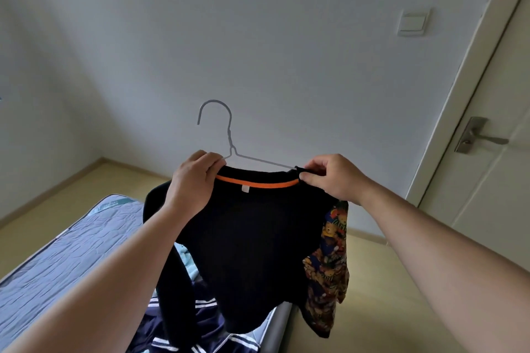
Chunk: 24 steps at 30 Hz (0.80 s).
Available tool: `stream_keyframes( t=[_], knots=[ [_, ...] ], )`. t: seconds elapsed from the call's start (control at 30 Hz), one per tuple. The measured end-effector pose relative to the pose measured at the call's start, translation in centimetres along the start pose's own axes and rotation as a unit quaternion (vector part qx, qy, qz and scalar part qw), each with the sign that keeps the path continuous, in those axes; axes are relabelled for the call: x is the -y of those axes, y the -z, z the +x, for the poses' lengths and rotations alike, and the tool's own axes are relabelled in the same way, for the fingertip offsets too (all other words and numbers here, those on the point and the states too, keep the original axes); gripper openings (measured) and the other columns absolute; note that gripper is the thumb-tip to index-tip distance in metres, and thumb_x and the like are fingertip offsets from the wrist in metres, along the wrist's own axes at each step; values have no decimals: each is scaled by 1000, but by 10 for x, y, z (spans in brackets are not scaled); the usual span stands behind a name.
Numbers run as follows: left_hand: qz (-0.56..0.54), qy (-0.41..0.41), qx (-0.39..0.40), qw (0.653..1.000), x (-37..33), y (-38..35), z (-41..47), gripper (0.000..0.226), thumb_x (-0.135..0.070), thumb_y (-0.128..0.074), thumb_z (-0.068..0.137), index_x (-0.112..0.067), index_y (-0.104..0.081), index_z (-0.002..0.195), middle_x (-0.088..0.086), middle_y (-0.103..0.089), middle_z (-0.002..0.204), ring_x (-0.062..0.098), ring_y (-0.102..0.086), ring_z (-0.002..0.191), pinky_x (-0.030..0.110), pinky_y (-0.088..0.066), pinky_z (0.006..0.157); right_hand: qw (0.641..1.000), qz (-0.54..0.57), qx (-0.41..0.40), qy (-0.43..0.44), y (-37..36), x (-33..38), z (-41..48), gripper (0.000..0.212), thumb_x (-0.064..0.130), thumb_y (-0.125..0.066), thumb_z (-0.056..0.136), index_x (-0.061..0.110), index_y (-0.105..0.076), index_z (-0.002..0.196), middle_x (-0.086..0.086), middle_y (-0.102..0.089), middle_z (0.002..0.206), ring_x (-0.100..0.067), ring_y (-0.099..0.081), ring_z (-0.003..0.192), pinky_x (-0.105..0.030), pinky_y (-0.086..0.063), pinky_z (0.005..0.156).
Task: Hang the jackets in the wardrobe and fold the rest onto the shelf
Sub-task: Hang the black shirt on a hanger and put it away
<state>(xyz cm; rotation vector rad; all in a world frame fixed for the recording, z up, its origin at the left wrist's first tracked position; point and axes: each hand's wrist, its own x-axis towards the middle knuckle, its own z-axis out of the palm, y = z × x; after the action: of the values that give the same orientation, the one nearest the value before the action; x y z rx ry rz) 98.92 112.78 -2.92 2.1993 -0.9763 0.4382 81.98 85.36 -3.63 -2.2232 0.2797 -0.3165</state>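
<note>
Quilted mattress [57, 252] — striped navy garment [183, 335] lying on it

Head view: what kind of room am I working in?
Probably a bedroom: a bare quilted blue-grey mattress, a white door with a metal lever handle, and a white wall switch.

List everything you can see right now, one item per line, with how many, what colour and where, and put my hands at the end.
wire hanger: one, grey, held up mid-frame, partly inside the collar
black garment: one, black with orange collar trim, draped on the hanger
bear-print sleeve: one, multicoloured, hanging on the garment's door side
striped garment: one, navy with white stripes, on the mattress below
mattress: one, pale blue quilted, lower left
light switch: one, white, on the wall upper right
door: one, white, far right
door handle: one, metal, on the door
left hand: one, grips the collar's left end
right hand: one, pinches the collar's right end
</note>
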Motion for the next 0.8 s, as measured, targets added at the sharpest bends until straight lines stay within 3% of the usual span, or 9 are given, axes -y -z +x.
stream_keyframes(
  t=[0.13,0.27,0.37,0.47,0.5,0.57,0.63,0.7,0.8],
  knots=[
    [-32,-45,19,998,-18,-15,21,17,-27,-55,103,-23,-72,104,-10,-61,90,15,-59,80,41,-54,75,991,89,63,-73,37,-2,-20,39,57,-75,82,22,-75,98,-7,-75,100,-26,-71,95,-43,-55,93],
    [-65,-96,32,993,-43,-36,44,17,-27,-54,103,-25,-71,103,-10,-63,91,14,-60,81,39,-54,76,972,112,106,-180,70,-15,-51,81,88,-37,84,23,-76,114,2,-75,114,-15,-67,114,-36,-38,111],
    [-74,-130,44,988,-62,-54,58,19,-28,-52,104,-24,-71,106,-9,-66,96,16,-61,85,38,-54,80,965,98,47,-240,75,-29,-76,90,94,-27,77,27,-76,112,7,-76,111,-14,-66,113,-35,-37,112],
    [-78,-179,52,979,-81,-70,72,19,-28,-51,104,-24,-70,105,-7,-64,92,20,-60,80,36,-52,74,960,74,-76,-259,84,-37,-99,99,99,-23,72,25,-73,114,5,-72,118,-16,-61,119,-38,-35,114],
    [-76,-204,54,975,-88,-76,76,18,-27,-52,104,-23,-69,104,-7,-62,87,21,-59,76,35,-51,70,957,53,-127,-254,90,-38,-106,95,100,-23,70,23,-73,98,5,-71,104,-16,-63,107,-39,-38,109],
    [-78,-250,57,963,-104,-89,83,16,-22,-54,103,-19,-69,102,-4,-58,80,24,-56,68,35,-50,63,950,-23,-220,-221,103,-42,-122,77,94,-31,77,20,-46,61,5,-49,63,-15,-52,67,-37,-44,79],
    [-78,-279,62,955,-120,-103,89,13,-18,-57,102,-15,-69,100,0,-57,77,27,-55,64,39,-51,59,927,-144,-307,-162,115,-49,-139,64,75,-45,90,18,-44,61,6,-47,57,-15,-47,56,-33,-39,63],
    [-84,-297,66,949,-138,-117,93,12,-15,-58,102,-12,-70,100,2,-56,76,29,-55,63,40,-52,59,875,-271,-396,-71,120,-55,-158,47,56,-52,96,15,-55,74,4,-54,69,-16,-51,67,-33,-42,63],
    [-135,-292,72,944,-167,-140,97,15,-14,-57,102,-10,-72,103,4,-60,80,27,-56,68,36,-49,62,818,-367,-441,-51,124,-64,-183,41,55,-47,99,15,-52,91,4,-51,83,-17,-48,76,-33,-42,62]
  ],
)
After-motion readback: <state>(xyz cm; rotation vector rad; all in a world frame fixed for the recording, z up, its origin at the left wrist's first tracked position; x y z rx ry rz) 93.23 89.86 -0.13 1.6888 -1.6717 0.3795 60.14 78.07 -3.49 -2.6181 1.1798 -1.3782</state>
